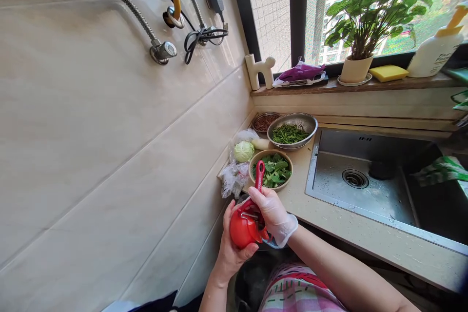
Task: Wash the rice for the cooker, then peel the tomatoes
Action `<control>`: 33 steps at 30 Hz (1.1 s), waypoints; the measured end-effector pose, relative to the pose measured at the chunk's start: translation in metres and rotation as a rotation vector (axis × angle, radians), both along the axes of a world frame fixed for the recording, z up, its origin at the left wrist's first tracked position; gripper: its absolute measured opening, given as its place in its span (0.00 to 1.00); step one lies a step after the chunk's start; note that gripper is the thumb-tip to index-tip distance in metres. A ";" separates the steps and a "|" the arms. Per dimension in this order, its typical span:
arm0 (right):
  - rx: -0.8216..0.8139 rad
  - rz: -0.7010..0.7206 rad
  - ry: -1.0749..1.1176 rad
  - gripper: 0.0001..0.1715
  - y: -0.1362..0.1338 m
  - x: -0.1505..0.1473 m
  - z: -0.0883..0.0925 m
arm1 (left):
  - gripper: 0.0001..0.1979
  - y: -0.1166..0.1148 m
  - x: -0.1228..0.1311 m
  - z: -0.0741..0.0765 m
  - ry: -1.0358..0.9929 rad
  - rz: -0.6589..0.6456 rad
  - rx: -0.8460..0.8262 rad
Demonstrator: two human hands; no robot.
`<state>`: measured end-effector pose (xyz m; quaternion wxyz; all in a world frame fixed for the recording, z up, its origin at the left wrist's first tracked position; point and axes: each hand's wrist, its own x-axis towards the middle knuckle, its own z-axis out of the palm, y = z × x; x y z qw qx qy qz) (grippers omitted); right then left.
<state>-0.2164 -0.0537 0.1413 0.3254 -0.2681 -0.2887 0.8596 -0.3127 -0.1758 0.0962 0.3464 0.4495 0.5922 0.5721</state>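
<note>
My bare left hand (231,252) is wrapped round a smooth red tomato (240,233), holding it from the left and below. In my right hand (273,210), which wears a clear glove, is a red-handled peeler (259,174) with its handle pointing up and away. The peeler's metal blade lies against the top right of the tomato. Loose red peel (263,235) hangs by the tomato's right side. Both hands are in front of the counter edge, over a dark bin (246,280) whose inside is mostly hidden.
Beyond my hands are a basket of leafy greens (274,169), a steel colander of green stalks (291,132), a cabbage (243,151) and plastic bags (234,178). A sink (331,158) lies to the right. The tiled wall (139,165) is close on the left.
</note>
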 end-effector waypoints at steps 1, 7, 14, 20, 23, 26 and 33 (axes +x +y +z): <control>0.034 -0.019 -0.003 0.28 -0.001 0.000 0.000 | 0.49 0.002 0.001 0.001 -0.041 -0.025 -0.019; 0.146 0.026 0.001 0.26 -0.009 0.003 -0.008 | 0.39 0.004 0.003 0.000 -0.166 -0.016 -0.120; 0.172 0.034 -0.001 0.26 -0.009 0.004 -0.015 | 0.30 0.000 0.004 0.007 -0.102 0.027 -0.107; 0.038 -0.004 0.003 0.29 -0.006 0.000 -0.012 | 0.30 -0.005 0.005 0.014 0.034 0.039 -0.105; -0.009 -0.042 -0.002 0.30 -0.004 -0.003 -0.012 | 0.30 -0.006 0.008 0.012 0.090 0.106 -0.089; -0.054 -0.054 -0.013 0.31 -0.004 -0.005 -0.011 | 0.31 -0.006 0.009 0.006 0.127 0.145 -0.058; -0.022 -0.037 0.022 0.30 -0.005 -0.005 -0.003 | 0.42 -0.003 0.007 -0.004 0.150 0.196 0.040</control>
